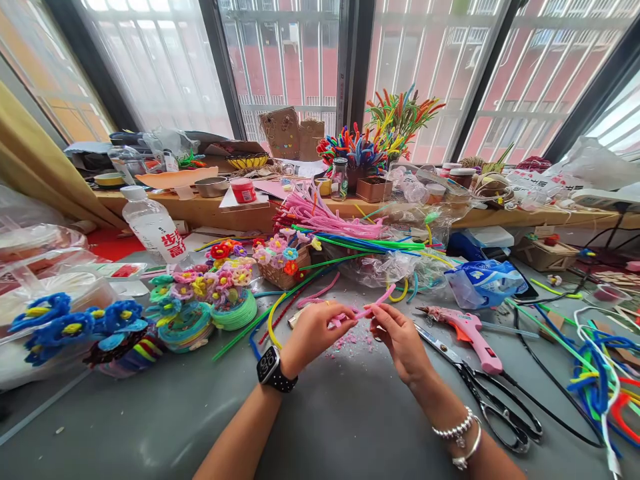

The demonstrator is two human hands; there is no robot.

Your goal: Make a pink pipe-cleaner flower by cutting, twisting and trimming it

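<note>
My left hand [313, 333], with a black smartwatch on its wrist, and my right hand [397, 337], with silver bracelets, meet over the grey table [320, 420]. Both pinch a pink pipe cleaner [373, 305] that bends up and to the right between the fingertips. Pink fluff crumbs [350, 343] lie on the table just under the hands. Black-handled scissors [487, 393] lie right of my right hand, and a pink glue gun [470, 330] rests beyond them.
Pipe-cleaner flower baskets [220, 293] and blue flowers [75, 327] stand at left near a water bottle [153, 230]. A heap of pink, green and blue pipe cleaners [345, 233] lies behind. A blue bag [483, 283], loose wires and stems clutter the right. A crowded wooden shelf [210, 207] runs under the window.
</note>
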